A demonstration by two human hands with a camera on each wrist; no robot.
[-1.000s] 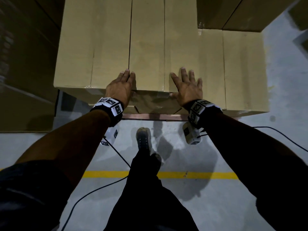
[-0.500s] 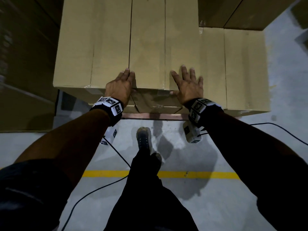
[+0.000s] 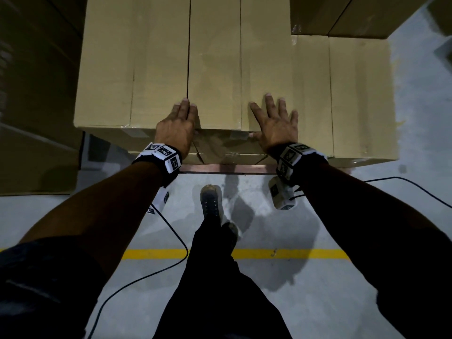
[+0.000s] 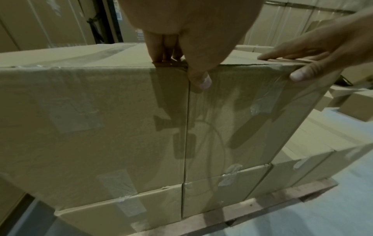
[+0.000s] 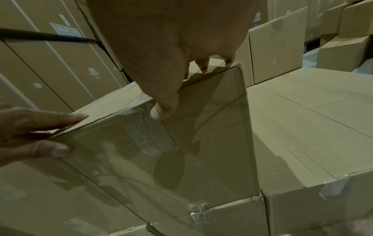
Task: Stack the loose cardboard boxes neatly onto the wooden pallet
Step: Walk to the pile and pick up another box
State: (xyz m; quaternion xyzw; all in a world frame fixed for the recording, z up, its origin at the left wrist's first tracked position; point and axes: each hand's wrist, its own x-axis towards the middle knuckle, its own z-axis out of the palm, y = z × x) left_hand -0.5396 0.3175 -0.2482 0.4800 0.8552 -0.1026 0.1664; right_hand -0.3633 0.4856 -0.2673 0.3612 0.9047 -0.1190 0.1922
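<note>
In the head view both hands lie flat on the top of a narrow box (image 3: pixel 215 69) in the middle of the upper half of the frame. The left hand (image 3: pixel 176 126) sits at the box's near left corner with its fingers straight and close together on the top face; the left wrist view shows its thumb (image 4: pixel 199 79) hanging down over the front face. The right hand (image 3: pixel 275 123) sits at the near right corner, fingers straight and spread, its thumb (image 5: pixel 161 110) down on the front face. Neither hand is curled around anything.

The box stands in the upper layer, touching a wider box (image 3: pixel 132 69) on its left. To its right, a lower box (image 3: pixel 357 99) shows its top a level down. A bottom layer of boxes (image 4: pixel 222 190) lies under them, resting on the pallet (image 3: pixel 227 168), whose near edge shows as a reddish strip just below the wrists. Below that lie grey floor (image 3: pixel 342 302), a yellow line (image 3: pixel 156 253) across it, a black cable (image 3: pixel 146 277), and the person's shoe (image 3: pixel 209 201).
</note>
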